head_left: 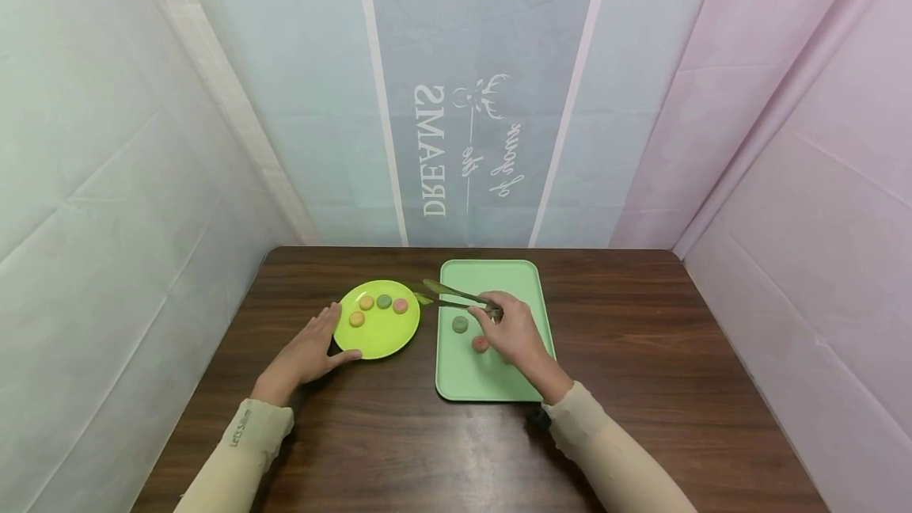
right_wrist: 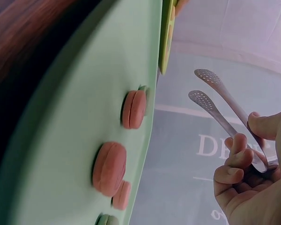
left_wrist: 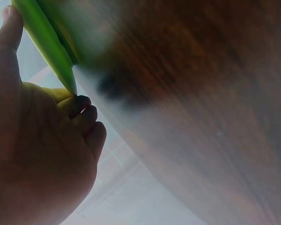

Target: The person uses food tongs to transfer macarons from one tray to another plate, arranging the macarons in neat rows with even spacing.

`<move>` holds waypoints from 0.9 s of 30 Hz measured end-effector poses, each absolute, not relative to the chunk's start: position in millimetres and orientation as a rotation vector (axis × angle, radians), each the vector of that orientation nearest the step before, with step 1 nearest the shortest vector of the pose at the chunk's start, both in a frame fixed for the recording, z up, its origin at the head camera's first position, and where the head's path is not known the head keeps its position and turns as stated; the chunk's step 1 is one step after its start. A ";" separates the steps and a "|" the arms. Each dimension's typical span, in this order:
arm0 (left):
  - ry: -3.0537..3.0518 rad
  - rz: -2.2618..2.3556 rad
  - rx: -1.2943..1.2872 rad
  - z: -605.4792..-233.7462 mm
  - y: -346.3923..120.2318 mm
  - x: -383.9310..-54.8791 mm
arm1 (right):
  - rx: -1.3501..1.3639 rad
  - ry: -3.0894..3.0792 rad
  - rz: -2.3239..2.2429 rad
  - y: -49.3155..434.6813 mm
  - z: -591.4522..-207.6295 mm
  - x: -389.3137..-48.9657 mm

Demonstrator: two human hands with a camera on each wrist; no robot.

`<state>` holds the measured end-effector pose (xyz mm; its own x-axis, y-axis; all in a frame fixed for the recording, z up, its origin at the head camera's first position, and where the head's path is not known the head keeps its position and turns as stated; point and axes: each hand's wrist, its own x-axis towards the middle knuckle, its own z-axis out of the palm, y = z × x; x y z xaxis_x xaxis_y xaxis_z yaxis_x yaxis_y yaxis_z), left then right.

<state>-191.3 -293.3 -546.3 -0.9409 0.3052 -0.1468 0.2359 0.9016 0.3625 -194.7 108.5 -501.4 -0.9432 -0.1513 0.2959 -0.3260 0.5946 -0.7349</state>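
My left hand (head_left: 306, 348) rests against the left rim of a round yellow-green plate (head_left: 381, 343), fingers on its side and thumb at its near edge. Orange, green and pink macarons lie on that plate. My right hand (head_left: 514, 328) grips metal tongs (right_wrist: 234, 105) above the light green tray (head_left: 456, 382). Their perforated ends point left toward the plate, spread apart with nothing between them. On the tray sit a green macaron (head_left: 460, 324) and a reddish macaron (head_left: 480, 344). In the right wrist view more pink macarons (right_wrist: 110, 168) show, partly hidden from the head view by my right hand.
Plate and tray stand side by side on a dark brown wooden table (head_left: 627, 339), a small gap between them. A small black object (head_left: 538, 418) shows beside my right sleeve. Fabric curtains (head_left: 328, 101) enclose the table's back and sides.
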 end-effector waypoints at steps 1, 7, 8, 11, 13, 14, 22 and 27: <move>2.866 0.510 0.412 -546.2 -293.2 -191.2 | 0.395 -2.618 1.269 110.2 -501.6 -194.4; 2.865 0.514 0.406 -545.9 -293.4 -191.4 | 0.370 -2.609 1.248 119.5 -505.1 -193.5; 2.864 0.514 0.405 -545.7 -293.3 -191.4 | 0.368 -2.608 1.245 121.1 -505.7 -193.2; 2.860 0.512 0.403 -545.7 -293.0 -191.3 | 0.349 -2.613 1.261 126.0 -505.7 -190.5; 2.858 0.513 0.405 -545.6 -292.8 -191.1 | 0.333 -2.613 1.281 129.4 -505.1 -188.2; 2.857 0.515 0.405 -545.7 -292.9 -191.2 | 0.326 -2.612 1.288 131.2 -504.8 -187.2; 2.855 0.520 0.397 -547.6 -294.0 -191.3 | 0.294 -2.614 1.253 145.7 -504.1 -183.3; 2.852 0.523 0.396 -548.5 -295.0 -192.0 | 0.320 -2.619 1.230 153.4 -504.8 -181.0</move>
